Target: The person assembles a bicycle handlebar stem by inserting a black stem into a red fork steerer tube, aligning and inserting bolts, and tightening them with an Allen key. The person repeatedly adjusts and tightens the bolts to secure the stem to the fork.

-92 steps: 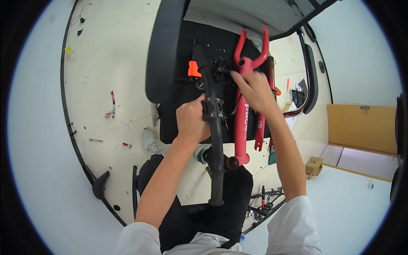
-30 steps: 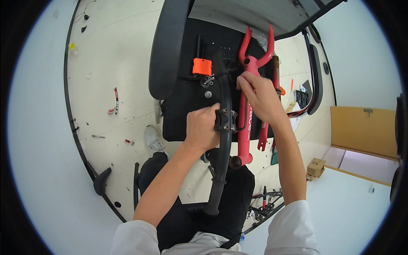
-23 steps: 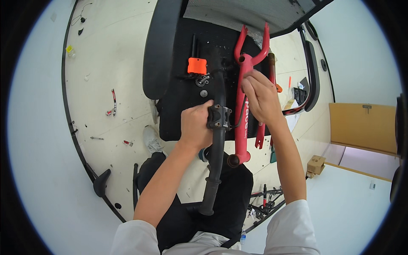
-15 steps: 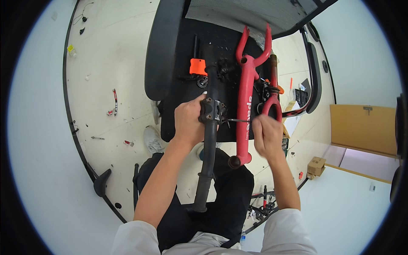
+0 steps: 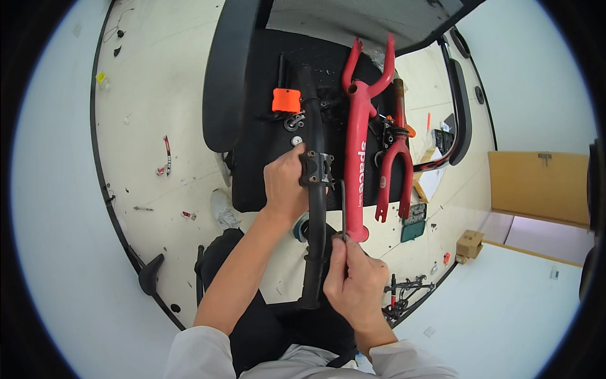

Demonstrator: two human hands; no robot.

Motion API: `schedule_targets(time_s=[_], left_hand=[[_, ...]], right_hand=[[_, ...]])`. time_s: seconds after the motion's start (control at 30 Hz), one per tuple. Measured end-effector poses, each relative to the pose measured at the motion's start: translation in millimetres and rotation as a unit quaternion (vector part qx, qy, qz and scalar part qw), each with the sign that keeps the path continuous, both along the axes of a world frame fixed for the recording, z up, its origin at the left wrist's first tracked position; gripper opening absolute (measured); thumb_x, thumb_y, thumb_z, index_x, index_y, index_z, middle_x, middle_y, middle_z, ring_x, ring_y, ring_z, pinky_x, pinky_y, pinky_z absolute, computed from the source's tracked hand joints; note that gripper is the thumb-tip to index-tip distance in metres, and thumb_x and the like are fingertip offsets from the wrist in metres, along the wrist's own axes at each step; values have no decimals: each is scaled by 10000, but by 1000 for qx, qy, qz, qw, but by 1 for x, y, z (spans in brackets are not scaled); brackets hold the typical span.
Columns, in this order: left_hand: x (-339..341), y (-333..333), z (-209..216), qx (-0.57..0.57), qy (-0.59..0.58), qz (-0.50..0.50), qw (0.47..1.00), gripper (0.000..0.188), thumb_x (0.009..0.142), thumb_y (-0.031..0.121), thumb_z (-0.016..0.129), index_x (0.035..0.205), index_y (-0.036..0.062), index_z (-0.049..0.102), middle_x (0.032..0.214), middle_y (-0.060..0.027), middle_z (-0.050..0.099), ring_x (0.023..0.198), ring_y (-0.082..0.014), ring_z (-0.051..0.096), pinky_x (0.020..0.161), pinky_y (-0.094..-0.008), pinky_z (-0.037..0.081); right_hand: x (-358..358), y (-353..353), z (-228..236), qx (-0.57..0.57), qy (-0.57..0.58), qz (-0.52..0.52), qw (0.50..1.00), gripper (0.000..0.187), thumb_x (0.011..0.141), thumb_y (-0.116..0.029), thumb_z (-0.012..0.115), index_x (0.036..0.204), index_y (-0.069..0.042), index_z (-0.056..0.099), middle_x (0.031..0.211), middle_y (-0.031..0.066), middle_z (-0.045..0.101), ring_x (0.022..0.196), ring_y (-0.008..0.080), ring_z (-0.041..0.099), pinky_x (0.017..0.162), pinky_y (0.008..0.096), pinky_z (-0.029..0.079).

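Observation:
My left hand (image 5: 285, 186) is closed around the stem behind the black handlebar (image 5: 314, 252), most of its fingers hidden by the bar. Bolts show on the face of the stem clamp (image 5: 317, 169). In my right hand (image 5: 356, 281), thumb and fingers pinch the end of a hex key (image 5: 344, 205), its shaft pointing away from me alongside the clamp. Just right of the key lies a red bicycle frame (image 5: 357, 151) on the black chair seat (image 5: 265, 183). A red fork (image 5: 396, 151) rests farther right.
An orange block-shaped piece (image 5: 286, 100) and small metal parts (image 5: 293, 122) sit on the seat left of the handlebar. The chair's armrest (image 5: 464, 110) rises on the right. A green tool case (image 5: 413, 224), a saddle (image 5: 150, 273) and a cardboard box (image 5: 469, 245) are on the floor.
My right hand has moved toward me and slightly left, swinging the hex key from crosswise to lengthwise. My left hand stays on the stem.

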State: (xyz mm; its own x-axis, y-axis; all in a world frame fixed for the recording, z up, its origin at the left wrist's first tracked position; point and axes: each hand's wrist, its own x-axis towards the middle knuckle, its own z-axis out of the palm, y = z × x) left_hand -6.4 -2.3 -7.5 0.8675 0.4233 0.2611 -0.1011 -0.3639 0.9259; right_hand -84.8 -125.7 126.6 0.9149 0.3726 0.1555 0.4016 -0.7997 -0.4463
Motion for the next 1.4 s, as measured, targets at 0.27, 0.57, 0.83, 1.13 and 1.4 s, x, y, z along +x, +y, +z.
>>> schedule_targets(time_s=[0.27, 0.57, 0.83, 1.13, 1.4], left_hand=[[-2, 3, 2, -55, -16, -62, 996, 187, 698, 62, 751, 839, -9, 651, 704, -116, 686, 612, -295, 686, 592, -329, 535], [2, 12, -3, 4, 12, -111, 994, 264, 597, 76, 746, 835, 8, 657, 708, -104, 693, 644, -309, 691, 606, -345, 532], [2, 9, -11, 79, -13, -78, 994, 298, 669, 133, 762, 910, -7, 657, 706, -129, 688, 646, -345, 682, 614, -411, 535], [-3, 3, 2, 94, -62, -80, 990, 374, 630, 175, 801, 916, 4, 630, 632, -111, 579, 588, -318, 624, 510, -415, 471], [-6, 15, -3, 20, 2, -44, 999, 252, 573, 45, 737, 806, 49, 642, 721, -51, 712, 635, -239, 698, 599, -323, 541]], right_hand=[[16, -6, 26, 77, 149, 88, 982, 403, 773, -91, 767, 1138, 53, 674, 612, 51, 548, 489, 155, 545, 489, 285, 454], [89, -18, 28, 36, -59, 380, 922, 390, 663, -248, 875, 913, -14, 690, 918, 95, 651, 882, 272, 677, 741, 363, 578], [122, 19, 18, -47, -96, 457, 883, 347, 675, -259, 874, 752, -52, 606, 713, 49, 585, 625, 225, 617, 511, 322, 482], [201, 28, -12, 8, -21, 199, 980, 375, 919, -166, 662, 639, 52, 541, 530, 132, 415, 428, 192, 397, 456, 355, 330], [196, -31, -58, 112, 226, 25, 967, 413, 997, -240, 561, 683, 27, 573, 555, -1, 498, 495, 66, 420, 475, 285, 342]])
